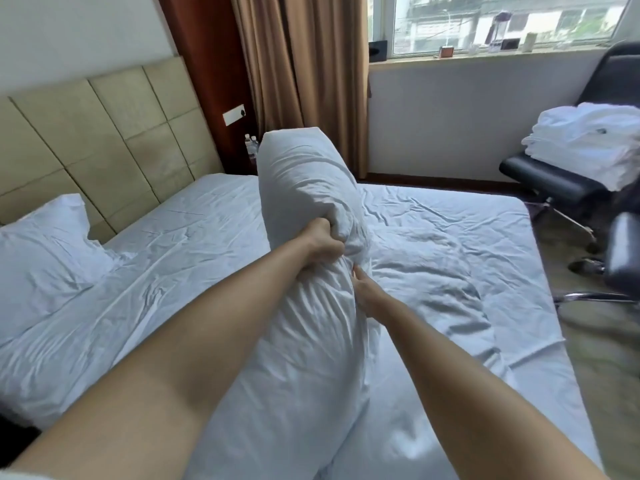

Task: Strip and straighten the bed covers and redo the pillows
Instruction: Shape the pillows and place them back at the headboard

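Note:
A long white pillow [301, 188] stands up off the bed in front of me, half inside a white pillowcase [311, 341] that hangs down toward me. My left hand [320, 245] grips a bunch of the case and pillow at mid-height. My right hand [363, 289] holds the case's right edge just below; its fingers are partly hidden in the cloth. A second white pillow [45, 258] leans against the padded headboard [104, 133] at the left. The bed [450, 237] carries a wrinkled white sheet.
A black chair [568, 188] with a pile of folded white linen [588, 140] stands right of the bed. Brown curtains [304, 64] hang by the window [502, 19]. Water bottles [251, 145] sit beside the headboard. Carpet floor runs along the bed's right side.

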Action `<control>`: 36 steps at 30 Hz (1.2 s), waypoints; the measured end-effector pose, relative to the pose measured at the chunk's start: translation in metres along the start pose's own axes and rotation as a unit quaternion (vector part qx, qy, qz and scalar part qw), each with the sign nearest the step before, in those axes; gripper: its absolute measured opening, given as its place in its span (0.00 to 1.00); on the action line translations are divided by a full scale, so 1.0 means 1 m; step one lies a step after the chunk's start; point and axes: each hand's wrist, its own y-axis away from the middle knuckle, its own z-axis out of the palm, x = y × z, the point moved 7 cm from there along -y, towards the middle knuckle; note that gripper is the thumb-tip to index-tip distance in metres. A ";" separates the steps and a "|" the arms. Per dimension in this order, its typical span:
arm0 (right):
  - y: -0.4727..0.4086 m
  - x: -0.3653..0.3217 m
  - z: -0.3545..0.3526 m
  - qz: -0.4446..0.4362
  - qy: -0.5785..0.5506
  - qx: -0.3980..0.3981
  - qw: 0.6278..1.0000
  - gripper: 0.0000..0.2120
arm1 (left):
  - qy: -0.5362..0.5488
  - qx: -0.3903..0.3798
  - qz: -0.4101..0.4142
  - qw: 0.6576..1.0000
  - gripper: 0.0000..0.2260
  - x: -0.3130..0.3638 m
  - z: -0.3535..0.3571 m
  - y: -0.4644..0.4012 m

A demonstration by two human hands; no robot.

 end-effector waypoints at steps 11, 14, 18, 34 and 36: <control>0.101 0.087 -0.197 -0.043 -0.002 -0.040 0.998 0.30 | -0.037 -0.040 -0.040 0.998 0.08 0.161 0.186 0.016; 0.113 0.127 -0.232 0.002 0.001 -0.027 1.000 0.26 | 0.034 -0.112 -0.063 0.991 0.08 0.164 0.241 0.015; 0.117 0.165 -0.241 0.048 -0.013 -0.011 0.999 0.20 | 0.242 -0.139 -0.112 0.954 0.11 0.136 0.279 0.024; 0.146 0.142 -0.141 0.203 -0.002 -0.087 0.975 0.53 | 0.488 0.007 -0.200 0.849 0.23 0.078 0.240 0.096; 0.144 0.138 -0.140 0.201 0.007 -0.093 0.975 0.50 | 0.371 0.079 -0.198 0.904 0.20 0.055 0.218 0.100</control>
